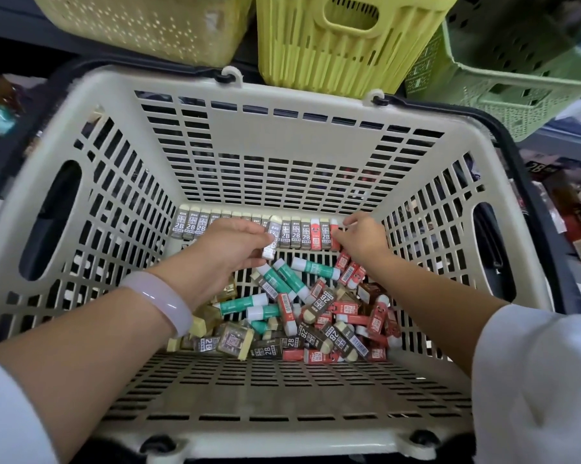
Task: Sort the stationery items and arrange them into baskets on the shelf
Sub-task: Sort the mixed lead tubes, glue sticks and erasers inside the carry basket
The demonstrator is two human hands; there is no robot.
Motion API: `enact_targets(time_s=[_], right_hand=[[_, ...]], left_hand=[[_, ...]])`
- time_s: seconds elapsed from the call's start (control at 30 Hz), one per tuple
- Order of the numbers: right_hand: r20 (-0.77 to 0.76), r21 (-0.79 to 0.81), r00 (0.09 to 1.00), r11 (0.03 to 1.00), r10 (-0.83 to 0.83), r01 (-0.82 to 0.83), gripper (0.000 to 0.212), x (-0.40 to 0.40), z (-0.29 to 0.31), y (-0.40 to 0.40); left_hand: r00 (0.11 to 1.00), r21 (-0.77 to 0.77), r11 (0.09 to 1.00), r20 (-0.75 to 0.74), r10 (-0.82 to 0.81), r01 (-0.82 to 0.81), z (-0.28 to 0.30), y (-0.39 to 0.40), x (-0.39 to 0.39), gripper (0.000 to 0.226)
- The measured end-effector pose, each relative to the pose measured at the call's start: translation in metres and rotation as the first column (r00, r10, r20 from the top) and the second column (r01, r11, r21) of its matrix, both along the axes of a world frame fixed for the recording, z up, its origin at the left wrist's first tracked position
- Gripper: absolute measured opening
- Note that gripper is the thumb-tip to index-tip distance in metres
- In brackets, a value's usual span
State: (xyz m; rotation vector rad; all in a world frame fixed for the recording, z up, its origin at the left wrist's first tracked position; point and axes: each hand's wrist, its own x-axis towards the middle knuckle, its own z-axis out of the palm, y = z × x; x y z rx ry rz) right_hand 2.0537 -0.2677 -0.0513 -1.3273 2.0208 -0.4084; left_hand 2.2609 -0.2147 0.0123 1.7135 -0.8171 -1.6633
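A big basket (91,105) sits in front of the shelf, below three smaller baskets (346,38). Inside it, a row of erasers (296,231) stands along the far wall, with a loose heap of erasers and glue sticks (302,316) lying nearer, towards the right.

1. A cream slotted basket (282,142) fills the frame.
2. Erasers stand in a row (296,231) along its far wall.
3. The left hand (230,249) pinches a grey eraser (271,242).
4. The right hand (361,241) touches the row's right end.
5. Loose erasers and green glue sticks (275,283) lie piled mid-frame.
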Motion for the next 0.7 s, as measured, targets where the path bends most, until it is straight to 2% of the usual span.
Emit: enact_targets(time_s=[0.13,0.2,0.33,0.4,0.5,0.57,0.63,0.7], right_hand=[[-0.125,0.002,0.986,0.993,0.113,-0.114,0.017,0.003,-0.004,0.001],[-0.165,0.005,0.979,0.992,0.121,-0.122,0.021,0.005,-0.004,0.001],[-0.177,-0.024,0.98,0.995,0.091,-0.096,0.006,0.004,-0.007,0.003],[-0.203,-0.027,0.972,0.992,0.115,-0.123,0.008,0.003,-0.006,0.004],[-0.159,-0.019,0.979,0.991,0.129,-0.134,0.017,-0.004,0.002,0.003],[-0.235,-0.018,0.964,0.991,0.122,-0.13,0.02,-0.013,0.008,0.003],[-0.355,0.099,0.902,0.97,0.245,-0.224,0.024,-0.019,0.014,0.007],[-0.374,0.295,0.816,0.89,0.441,-0.347,0.038,-0.019,0.016,0.012]], left_hand=[[1.0,-0.023,1.0,0.011,-0.017,0.017,0.0,0.0,-0.001,0.008],[1.0,-0.027,1.0,0.017,-0.012,0.013,0.0,0.001,-0.002,0.006],[0.998,-0.033,0.999,0.052,-0.026,0.027,0.001,0.001,-0.003,0.008],[0.998,-0.037,0.999,0.055,-0.032,0.034,0.001,0.001,-0.003,0.009],[0.998,-0.041,0.998,0.048,-0.046,0.048,0.0,0.001,-0.004,0.007],[0.998,-0.045,0.998,0.046,-0.051,0.053,0.001,0.001,-0.004,0.006],[0.997,-0.046,0.997,0.047,-0.055,0.057,0.001,0.001,-0.004,0.006],[0.998,-0.049,0.997,0.043,-0.053,0.055,0.001,0.001,-0.004,0.006]])
